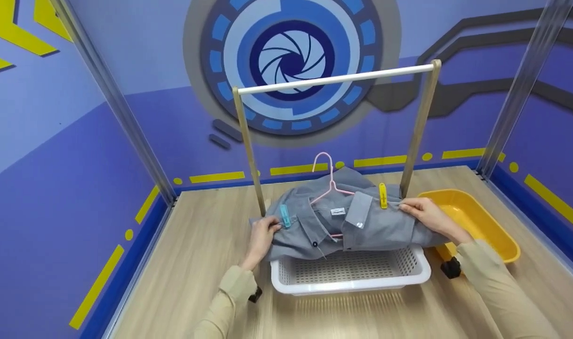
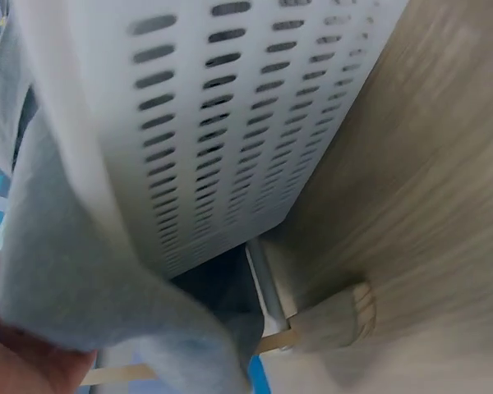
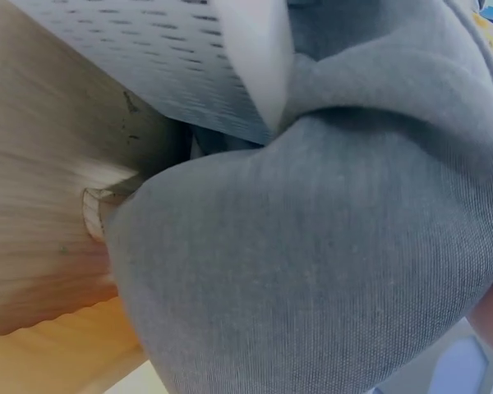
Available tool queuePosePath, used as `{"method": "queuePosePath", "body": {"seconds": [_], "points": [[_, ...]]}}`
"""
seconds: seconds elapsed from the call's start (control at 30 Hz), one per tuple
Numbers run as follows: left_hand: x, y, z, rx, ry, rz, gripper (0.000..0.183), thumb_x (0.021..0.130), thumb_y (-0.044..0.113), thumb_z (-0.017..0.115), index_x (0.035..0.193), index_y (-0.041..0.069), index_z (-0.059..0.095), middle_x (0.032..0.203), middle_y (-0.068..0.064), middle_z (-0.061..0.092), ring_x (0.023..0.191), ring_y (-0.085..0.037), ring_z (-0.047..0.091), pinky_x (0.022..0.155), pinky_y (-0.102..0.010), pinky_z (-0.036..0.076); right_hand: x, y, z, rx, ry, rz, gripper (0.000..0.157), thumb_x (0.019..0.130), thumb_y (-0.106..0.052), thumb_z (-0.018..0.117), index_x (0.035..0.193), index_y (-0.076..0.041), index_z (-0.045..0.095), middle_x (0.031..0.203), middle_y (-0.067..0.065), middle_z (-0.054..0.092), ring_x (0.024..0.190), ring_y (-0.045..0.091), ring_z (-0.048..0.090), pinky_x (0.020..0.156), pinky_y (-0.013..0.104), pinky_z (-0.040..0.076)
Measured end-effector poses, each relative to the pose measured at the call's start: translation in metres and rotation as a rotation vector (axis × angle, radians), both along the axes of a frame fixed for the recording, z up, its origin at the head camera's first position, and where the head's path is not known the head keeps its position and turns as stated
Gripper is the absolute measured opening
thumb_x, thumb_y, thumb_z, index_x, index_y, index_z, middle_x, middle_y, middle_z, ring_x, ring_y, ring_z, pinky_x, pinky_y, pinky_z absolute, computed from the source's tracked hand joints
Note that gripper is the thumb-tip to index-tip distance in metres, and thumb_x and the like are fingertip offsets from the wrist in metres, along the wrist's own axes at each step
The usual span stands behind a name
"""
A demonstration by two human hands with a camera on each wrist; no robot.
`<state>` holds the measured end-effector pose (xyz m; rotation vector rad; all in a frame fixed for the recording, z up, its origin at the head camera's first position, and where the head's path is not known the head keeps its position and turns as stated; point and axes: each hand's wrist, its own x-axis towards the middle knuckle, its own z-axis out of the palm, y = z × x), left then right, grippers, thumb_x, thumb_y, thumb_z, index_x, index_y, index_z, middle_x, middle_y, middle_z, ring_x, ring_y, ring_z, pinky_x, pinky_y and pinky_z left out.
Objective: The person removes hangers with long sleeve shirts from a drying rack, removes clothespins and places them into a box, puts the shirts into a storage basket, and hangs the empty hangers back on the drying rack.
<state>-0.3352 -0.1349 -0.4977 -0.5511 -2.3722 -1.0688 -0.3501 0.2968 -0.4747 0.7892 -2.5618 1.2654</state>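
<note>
A grey buttoned shirt [image 1: 385, 230] lies bunched over the back of a white perforated basket [image 1: 352, 286]. A pink hanger [image 1: 332, 176] sits in its collar, hook pointing up. On the shirt's left shoulder area is a blue clothespin [image 1: 285, 215], and a yellow clothespin [image 1: 383, 197] is on the right. My left hand [image 1: 262, 238] pinches the cloth beside the blue clothespin. With my right hand [image 1: 426, 215] I pinch the cloth just right of the yellow one. In the right wrist view, hanging shirt fabric [image 3: 312, 230] covers most of the scene.
Behind the shirt stands a wooden-legged rack with a white rod [image 1: 338, 81] across its top. A yellow-orange tray [image 1: 505, 240] lies to the right, partly behind my right forearm. Blue-purple printed panels enclose the wooden table [image 1: 211, 263].
</note>
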Motion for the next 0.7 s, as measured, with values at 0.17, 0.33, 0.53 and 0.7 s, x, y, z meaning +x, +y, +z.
{"method": "queuePosePath", "body": {"seconds": [0.17,0.33,0.53,0.7], "points": [[-0.002,0.006,-0.008,0.031,0.077,0.051,0.006,0.077,-0.002,0.067,0.073,0.002,0.063,0.072,-0.005,0.063,0.069,-0.019,0.059,0.062,-0.034,0.047,0.0,0.003,-0.005,-0.03,0.041,0.032,0.016,0.092,-0.013,0.053,0.09,-0.005,0.066,0.081,0.003,0.062,0.067,0.014,0.05,0.061,0.023,0.039],[0.001,0.01,-0.016,0.052,0.171,0.089,0.006,0.076,-0.004,0.067,0.074,0.0,0.063,0.073,-0.007,0.063,0.069,-0.021,0.06,0.062,-0.034,0.048,0.001,0.006,-0.01,-0.03,0.004,0.048,0.017,0.093,-0.017,0.053,0.089,-0.008,0.067,0.077,0.0,0.06,0.064,0.013,0.048,0.059,0.023,0.038],[0.004,0.011,-0.018,0.007,0.208,0.126,0.008,0.077,-0.006,0.066,0.075,0.001,0.062,0.073,-0.005,0.061,0.069,-0.019,0.06,0.061,-0.033,0.048,0.006,0.002,-0.006,0.028,-0.022,-0.023,0.017,0.093,-0.013,0.052,0.091,-0.003,0.066,0.078,0.002,0.06,0.066,0.015,0.048,0.062,0.026,0.039],[0.007,0.009,-0.016,0.021,0.142,0.06,0.008,0.077,-0.007,0.066,0.074,0.0,0.062,0.073,-0.006,0.061,0.069,-0.019,0.059,0.061,-0.033,0.048,0.01,0.003,-0.008,0.06,-0.043,-0.04,0.016,0.092,-0.013,0.053,0.091,-0.004,0.066,0.078,0.0,0.06,0.067,0.015,0.049,0.063,0.026,0.04]]}}
